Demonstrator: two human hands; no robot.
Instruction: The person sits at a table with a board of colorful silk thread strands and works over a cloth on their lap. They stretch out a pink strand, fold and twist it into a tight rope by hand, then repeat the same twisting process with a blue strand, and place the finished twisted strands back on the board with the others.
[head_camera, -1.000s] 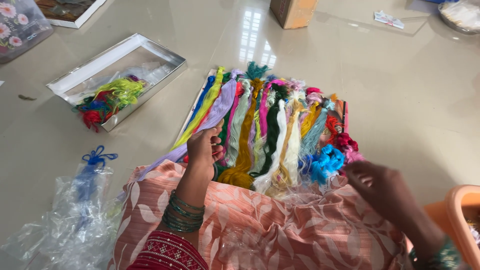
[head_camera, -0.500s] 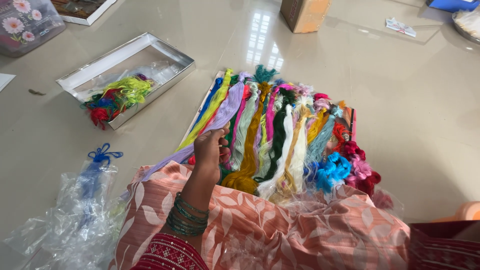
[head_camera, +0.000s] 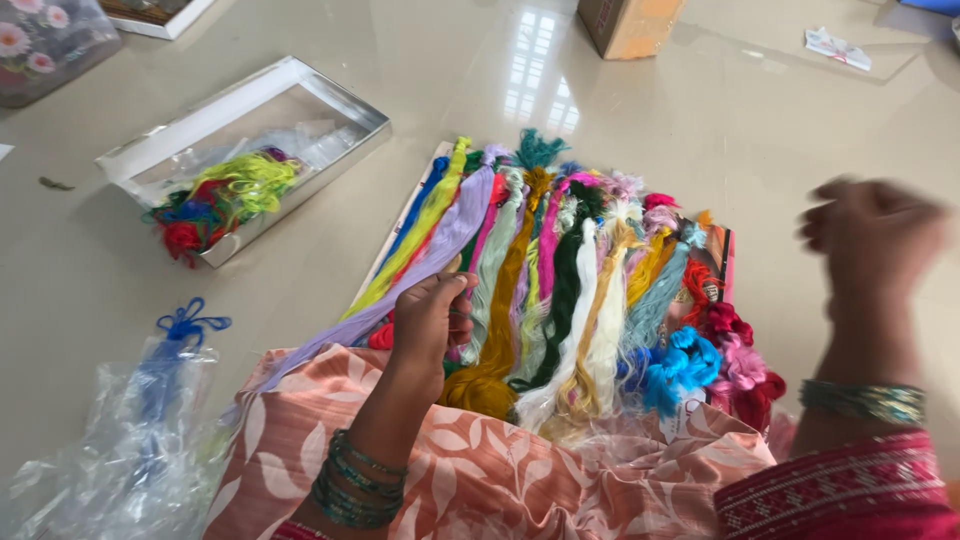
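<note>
- The left hand (head_camera: 428, 318) reaches over the peach leaf-print cloth (head_camera: 480, 470) on the lap, its fingers curled closed on the lilac thread skein (head_camera: 440, 240).
- That lilac skein runs slantwise from the top of the row down past the hand to the cloth's edge.
- It belongs to a row of coloured thread skeins (head_camera: 570, 290) lying side by side on a flat card (head_camera: 722, 250) on the pale floor (head_camera: 650, 110): yellow, green, gold, white and teal, with blue, pink and red loops bunched at the right.
- The right hand (head_camera: 872, 232) is raised at the right, well apart from the skeins and blurred; it holds nothing visible, though whether its fingers are spread or curled cannot be told.
- An open white box (head_camera: 330, 100) with a tangle of threads sits to the left.
- A clear plastic bag (head_camera: 110, 450) with blue thread lies at lower left.
</note>
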